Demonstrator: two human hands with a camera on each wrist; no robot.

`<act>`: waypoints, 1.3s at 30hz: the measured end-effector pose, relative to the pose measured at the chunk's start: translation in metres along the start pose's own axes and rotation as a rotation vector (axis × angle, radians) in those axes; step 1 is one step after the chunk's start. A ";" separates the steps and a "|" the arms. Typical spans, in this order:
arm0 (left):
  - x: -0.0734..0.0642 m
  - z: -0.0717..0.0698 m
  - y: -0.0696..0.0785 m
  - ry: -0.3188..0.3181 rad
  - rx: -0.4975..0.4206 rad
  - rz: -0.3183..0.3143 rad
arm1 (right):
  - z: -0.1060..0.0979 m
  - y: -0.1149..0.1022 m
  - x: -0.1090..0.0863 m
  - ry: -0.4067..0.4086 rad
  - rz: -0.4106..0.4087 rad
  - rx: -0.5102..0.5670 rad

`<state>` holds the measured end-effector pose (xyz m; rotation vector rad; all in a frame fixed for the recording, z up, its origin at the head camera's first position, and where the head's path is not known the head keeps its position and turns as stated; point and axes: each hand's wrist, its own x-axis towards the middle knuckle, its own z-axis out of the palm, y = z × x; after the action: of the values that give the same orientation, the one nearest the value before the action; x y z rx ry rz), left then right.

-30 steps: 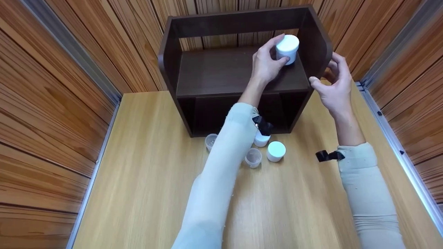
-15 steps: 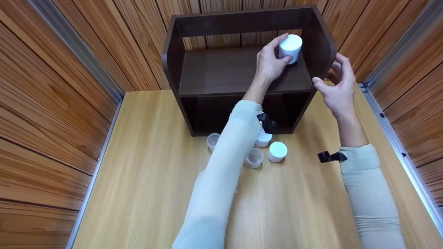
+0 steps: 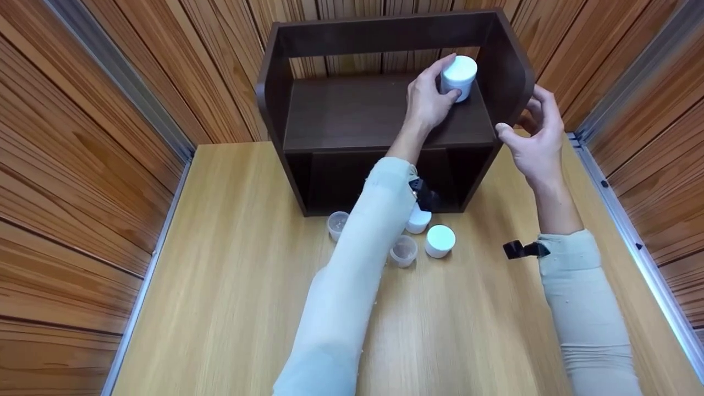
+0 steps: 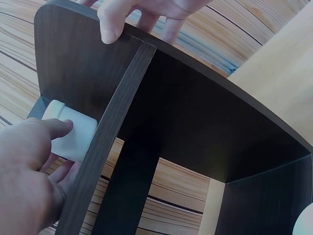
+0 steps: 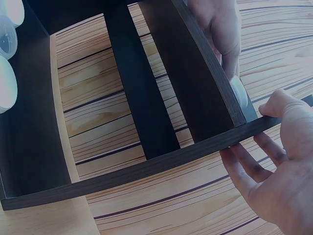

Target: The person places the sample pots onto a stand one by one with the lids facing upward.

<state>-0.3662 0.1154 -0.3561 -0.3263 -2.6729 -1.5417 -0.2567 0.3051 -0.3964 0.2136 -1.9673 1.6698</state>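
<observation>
A white lidded jar (image 3: pixel 458 77) stands at the right end of the upper board of a dark brown shelf unit (image 3: pixel 352 115). My left hand (image 3: pixel 429 99) grips this jar from its left side, thumb in front and fingers reaching behind. In the left wrist view the base of the jar (image 4: pixel 76 139) is close against the upper board. With the thumb inside and the fingers outside, my right hand (image 3: pixel 536 135) holds the front edge of the unit's right side panel (image 4: pixel 78 54). Most of those fingers are hidden behind the panel in the head view.
On the wooden table (image 3: pixel 220 275), before the unit, stand a second white jar (image 3: pixel 440 241), another white jar (image 3: pixel 418 221) partly hidden by my left wrist, and two translucent cups, one nearer (image 3: pixel 403 251) and one farther left (image 3: pixel 336 224). Wood-patterned walls (image 3: pixel 71 165) surround the table.
</observation>
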 end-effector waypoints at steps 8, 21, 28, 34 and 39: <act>-0.001 0.005 0.003 0.001 -0.001 -0.024 | -0.003 0.003 0.001 0.003 0.033 -0.020; 0.008 0.010 -0.006 -0.005 0.005 -0.046 | -0.001 0.000 -0.001 0.007 0.014 0.016; 0.006 0.007 -0.004 -0.013 -0.003 -0.049 | 0.001 -0.001 0.000 0.005 0.008 0.034; 0.005 0.005 -0.004 -0.009 -0.024 -0.066 | 0.002 -0.001 0.000 0.001 0.017 0.027; 0.009 0.006 -0.007 0.000 -0.013 -0.061 | 0.002 -0.001 0.000 0.000 0.026 0.024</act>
<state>-0.3760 0.1191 -0.3636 -0.2478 -2.6986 -1.5754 -0.2571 0.3027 -0.3952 0.1980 -1.9580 1.7106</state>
